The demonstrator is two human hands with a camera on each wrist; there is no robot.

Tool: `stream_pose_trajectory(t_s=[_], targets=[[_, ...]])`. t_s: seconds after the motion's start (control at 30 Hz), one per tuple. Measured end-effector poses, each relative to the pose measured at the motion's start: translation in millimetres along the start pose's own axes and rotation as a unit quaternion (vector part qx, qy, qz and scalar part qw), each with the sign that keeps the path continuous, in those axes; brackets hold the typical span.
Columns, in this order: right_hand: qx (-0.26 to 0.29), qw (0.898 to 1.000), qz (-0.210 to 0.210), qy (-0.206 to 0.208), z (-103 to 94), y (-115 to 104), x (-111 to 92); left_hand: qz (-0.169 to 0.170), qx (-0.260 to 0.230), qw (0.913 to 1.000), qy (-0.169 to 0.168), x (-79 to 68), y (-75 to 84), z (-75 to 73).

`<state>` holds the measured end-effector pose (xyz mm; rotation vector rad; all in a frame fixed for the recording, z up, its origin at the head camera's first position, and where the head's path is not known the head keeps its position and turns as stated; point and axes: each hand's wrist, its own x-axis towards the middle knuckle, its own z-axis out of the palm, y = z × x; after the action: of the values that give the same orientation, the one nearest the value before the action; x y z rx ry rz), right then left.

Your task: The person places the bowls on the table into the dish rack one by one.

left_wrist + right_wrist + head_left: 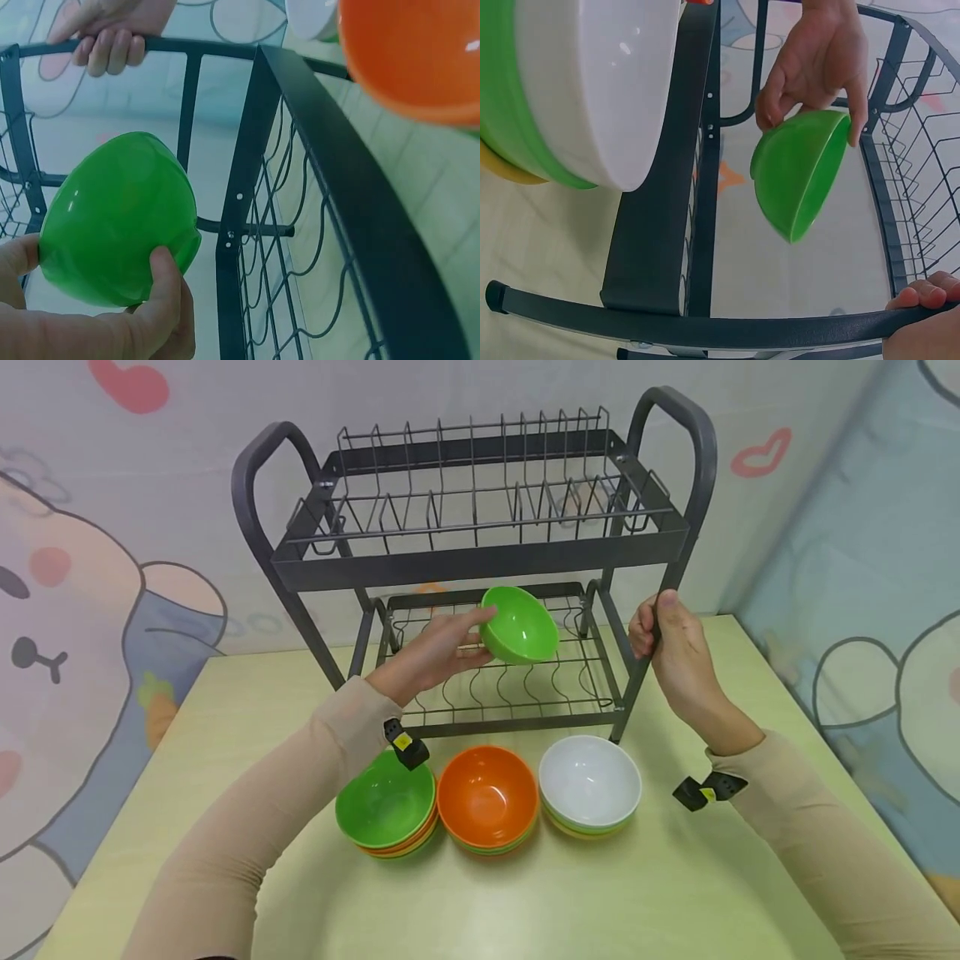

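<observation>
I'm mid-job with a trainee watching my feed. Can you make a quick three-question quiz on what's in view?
1. How many bowl stacks stand in front of the rack?
2. True or false: the middle stack's top bowl is white.
3. The right hand grips: A) a yellow bowl; B) the rack's side post; C) the table edge.

Key:
1. Three.
2. False; it is orange.
3. B; the left hand holds a green bowl.
</observation>
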<state>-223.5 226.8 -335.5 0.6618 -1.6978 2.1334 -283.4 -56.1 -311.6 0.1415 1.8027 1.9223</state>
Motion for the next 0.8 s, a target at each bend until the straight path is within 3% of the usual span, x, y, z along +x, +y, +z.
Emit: stream_pose_trajectory(t_s=[0.27, 0.8], targets=[[-0.022, 1.0, 0.0, -0.006, 2.0, 0.4, 0.7, 0.0, 0.015, 0.9998, 0.01, 18.9, 2.0, -1.8], [-0.039, 0.999, 0.014, -0.002, 0.0, -2.0, -3.2, -0.005, 0.032, 0.9989, 0.035, 55.2, 12.7, 8.3]])
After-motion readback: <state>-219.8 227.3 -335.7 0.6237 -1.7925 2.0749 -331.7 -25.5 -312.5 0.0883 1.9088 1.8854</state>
